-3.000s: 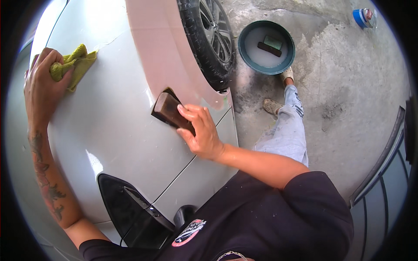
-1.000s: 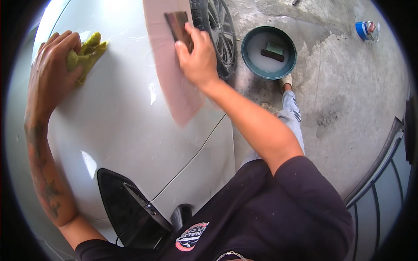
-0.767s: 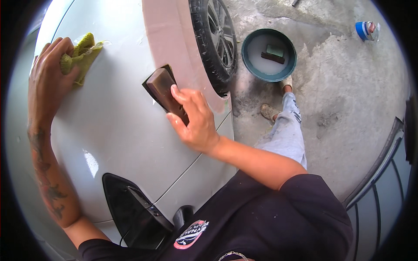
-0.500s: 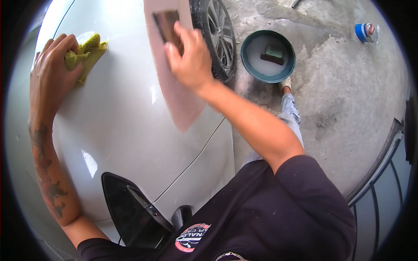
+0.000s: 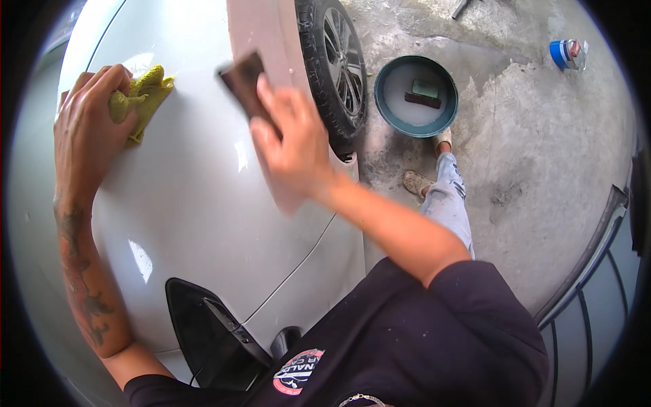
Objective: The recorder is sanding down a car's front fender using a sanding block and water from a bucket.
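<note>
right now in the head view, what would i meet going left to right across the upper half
Left hand, yellow-green cloth, brown block, car wheel, teal basin, blue container.

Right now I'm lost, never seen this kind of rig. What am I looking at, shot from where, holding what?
No machine here: these are a person's own bare hands, seen from a fisheye camera worn on the head and looking down, so straight edges bend near the rim. The left hand holds a yellow-green cloth on a pale car body. The right hand grips a dark brown block, blurred, over the edge of a pinkish patch beside the wheel. On the concrete floor stands a round green basin with cloudy liquid and two blocks, greenish and dark.
</note>
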`<move>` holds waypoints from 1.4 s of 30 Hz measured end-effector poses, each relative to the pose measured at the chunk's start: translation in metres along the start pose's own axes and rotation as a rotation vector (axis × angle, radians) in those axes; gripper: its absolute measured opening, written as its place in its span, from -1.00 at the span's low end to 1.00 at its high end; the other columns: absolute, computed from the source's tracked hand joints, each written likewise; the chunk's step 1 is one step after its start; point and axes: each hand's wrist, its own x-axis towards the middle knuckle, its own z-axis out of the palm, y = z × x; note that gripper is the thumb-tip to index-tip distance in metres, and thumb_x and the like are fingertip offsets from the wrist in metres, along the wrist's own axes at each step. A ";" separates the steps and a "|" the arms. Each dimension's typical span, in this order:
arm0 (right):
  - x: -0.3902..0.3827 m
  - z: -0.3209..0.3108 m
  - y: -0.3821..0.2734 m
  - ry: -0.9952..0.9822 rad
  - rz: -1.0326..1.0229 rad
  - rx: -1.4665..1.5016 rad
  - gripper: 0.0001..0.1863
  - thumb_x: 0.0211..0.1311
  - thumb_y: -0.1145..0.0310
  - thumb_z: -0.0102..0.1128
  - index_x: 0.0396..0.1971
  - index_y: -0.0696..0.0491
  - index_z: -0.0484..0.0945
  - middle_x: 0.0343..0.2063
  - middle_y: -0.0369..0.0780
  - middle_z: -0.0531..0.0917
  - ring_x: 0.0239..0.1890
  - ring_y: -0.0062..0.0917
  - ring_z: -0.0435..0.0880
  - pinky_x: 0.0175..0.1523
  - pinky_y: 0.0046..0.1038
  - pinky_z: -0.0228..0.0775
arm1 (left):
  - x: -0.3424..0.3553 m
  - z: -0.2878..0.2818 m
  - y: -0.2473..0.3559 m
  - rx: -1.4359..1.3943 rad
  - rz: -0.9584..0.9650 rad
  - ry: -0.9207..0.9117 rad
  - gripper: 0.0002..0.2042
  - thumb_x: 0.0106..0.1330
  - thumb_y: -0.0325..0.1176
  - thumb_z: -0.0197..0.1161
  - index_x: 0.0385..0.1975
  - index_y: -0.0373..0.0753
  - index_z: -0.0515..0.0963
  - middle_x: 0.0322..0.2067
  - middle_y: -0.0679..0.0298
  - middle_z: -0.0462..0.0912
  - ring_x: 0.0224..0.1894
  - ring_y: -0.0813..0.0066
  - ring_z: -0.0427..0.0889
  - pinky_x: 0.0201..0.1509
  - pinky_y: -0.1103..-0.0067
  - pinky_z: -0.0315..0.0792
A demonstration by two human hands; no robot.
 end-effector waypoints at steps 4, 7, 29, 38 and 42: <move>0.008 0.001 -0.001 0.006 -0.102 -0.072 -0.40 0.21 0.27 0.20 0.28 0.06 0.43 -0.07 -0.05 0.54 -0.07 -0.13 0.55 0.00 -0.17 0.48 | -0.005 -0.006 -0.002 0.019 -0.027 0.001 -0.78 0.05 -0.52 0.40 -0.36 -0.13 0.50 -0.19 0.41 0.70 -0.04 0.39 0.61 0.21 0.35 0.46; 0.108 0.015 0.033 0.079 -0.012 -0.178 -0.47 0.29 0.18 0.11 0.23 0.08 0.46 -0.12 0.00 0.57 -0.01 -0.06 0.55 0.00 -0.10 0.48 | 0.006 -0.010 0.005 0.031 -0.031 -0.016 -0.78 0.08 -0.51 0.41 -0.35 -0.10 0.51 -0.13 0.43 0.71 -0.01 0.41 0.61 0.24 0.33 0.46; 0.022 0.002 0.000 -0.033 -0.083 0.039 -0.42 0.22 0.21 0.20 0.26 0.02 0.45 -0.16 -0.05 0.54 -0.09 -0.14 0.57 -0.03 -0.12 0.49 | -0.005 -0.001 -0.008 -0.038 -0.027 0.026 -0.74 0.06 -0.53 0.45 -0.31 -0.13 0.51 -0.28 0.32 0.74 -0.06 0.31 0.67 0.21 0.30 0.45; 0.061 0.010 0.025 -0.006 0.005 0.024 -0.43 0.22 0.24 0.21 0.24 0.10 0.45 -0.11 0.00 0.55 -0.04 -0.08 0.56 0.01 -0.14 0.47 | 0.002 0.002 -0.004 -0.090 -0.034 0.092 -0.73 0.05 -0.54 0.44 -0.29 -0.14 0.52 -0.30 0.29 0.70 -0.14 0.34 0.66 0.16 0.35 0.49; -0.027 -0.014 -0.009 -0.071 -0.031 0.110 -0.41 0.19 0.28 0.24 0.25 0.11 0.45 -0.12 -0.01 0.54 -0.09 -0.11 0.56 0.01 -0.17 0.45 | -0.004 -0.004 -0.008 -0.081 -0.056 0.072 -0.74 0.06 -0.54 0.43 -0.32 -0.15 0.50 -0.31 0.29 0.69 -0.15 0.34 0.65 0.14 0.35 0.50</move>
